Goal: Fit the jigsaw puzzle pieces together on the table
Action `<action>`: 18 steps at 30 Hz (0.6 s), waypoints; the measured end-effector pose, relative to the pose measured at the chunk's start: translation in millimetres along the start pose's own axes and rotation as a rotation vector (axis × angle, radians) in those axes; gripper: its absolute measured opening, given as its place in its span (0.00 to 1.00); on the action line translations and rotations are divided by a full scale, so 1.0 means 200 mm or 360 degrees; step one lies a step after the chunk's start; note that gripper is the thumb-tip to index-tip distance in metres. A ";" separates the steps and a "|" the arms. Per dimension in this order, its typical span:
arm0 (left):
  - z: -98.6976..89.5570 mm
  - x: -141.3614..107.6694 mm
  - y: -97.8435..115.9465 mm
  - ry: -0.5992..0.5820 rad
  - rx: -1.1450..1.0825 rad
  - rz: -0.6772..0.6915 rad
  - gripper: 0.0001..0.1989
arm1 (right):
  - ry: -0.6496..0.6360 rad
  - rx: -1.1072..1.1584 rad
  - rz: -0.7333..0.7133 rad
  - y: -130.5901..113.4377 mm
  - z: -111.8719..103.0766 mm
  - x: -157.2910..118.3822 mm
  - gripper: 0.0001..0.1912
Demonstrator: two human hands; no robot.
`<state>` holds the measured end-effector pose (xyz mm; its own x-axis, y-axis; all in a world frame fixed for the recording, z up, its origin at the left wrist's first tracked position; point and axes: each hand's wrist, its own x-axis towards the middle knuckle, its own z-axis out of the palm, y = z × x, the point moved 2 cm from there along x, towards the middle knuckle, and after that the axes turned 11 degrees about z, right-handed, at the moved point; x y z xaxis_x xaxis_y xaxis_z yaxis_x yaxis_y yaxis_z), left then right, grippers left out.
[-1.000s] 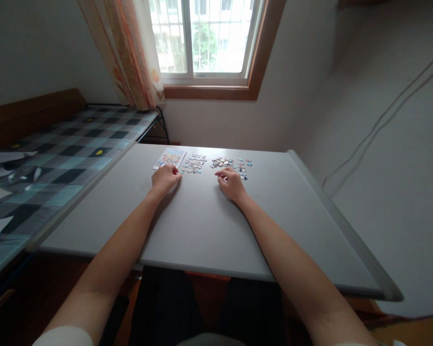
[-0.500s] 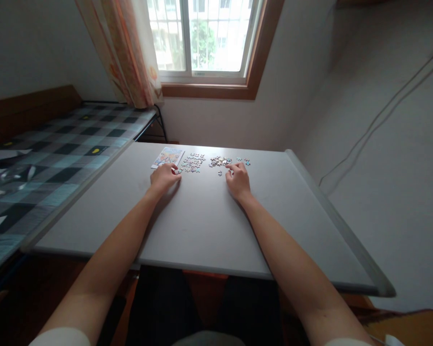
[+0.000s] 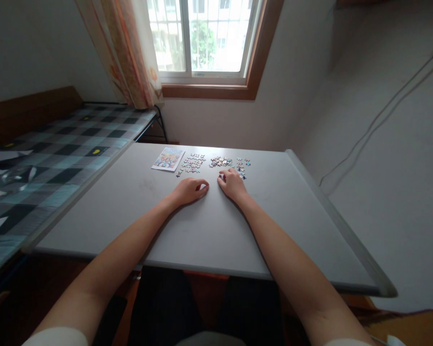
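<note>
My left hand rests on the white table, its fingers curled and the thumb and forefinger tips brought together. Whatever lies between those tips, if anything, is too small to make out. Close to its right, my right hand is closed, with its fingertips at a small puzzle piece. Beyond the hands lies a heap of mixed puzzle pieces. Spread-out puzzle pieces lie left of the heap, and a smaller group of puzzle pieces lies right of it, partly hidden by my right hand.
A printed picture sheet lies at the table's far left. Past the left edge stands a bed with a checked cover, with papers and clear plastic on it. A window and an orange curtain are behind; a cable hangs on the right wall.
My left hand has moved right and nearer to me, away from the spread-out pieces and picture sheet. My right hand has come slightly nearer, over the single piece, uncovering more pieces at right.
</note>
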<state>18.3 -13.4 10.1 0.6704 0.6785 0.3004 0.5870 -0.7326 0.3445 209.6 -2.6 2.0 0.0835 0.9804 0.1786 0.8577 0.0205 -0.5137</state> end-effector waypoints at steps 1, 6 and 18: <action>0.00 0.00 0.00 0.0013 -0.0007 -0.0012 0.17 | -0.0002 0.0010 0.0005 0.00 0.00 0.00 0.15; 0.00 0.01 0.01 -0.0019 0.0045 -0.0048 0.16 | -0.0008 0.0078 0.0047 0.01 0.01 0.01 0.11; -0.22 -0.09 -0.27 0.0115 0.0501 -0.1297 0.21 | -0.0022 0.0079 0.0018 -0.01 -0.01 -0.01 0.11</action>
<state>-45.2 15.7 25.0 -0.0364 0.9912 0.1270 0.9759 0.0079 0.2182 208.2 -4.0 4.0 0.0858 0.9832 0.1613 0.8307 0.0188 -0.5564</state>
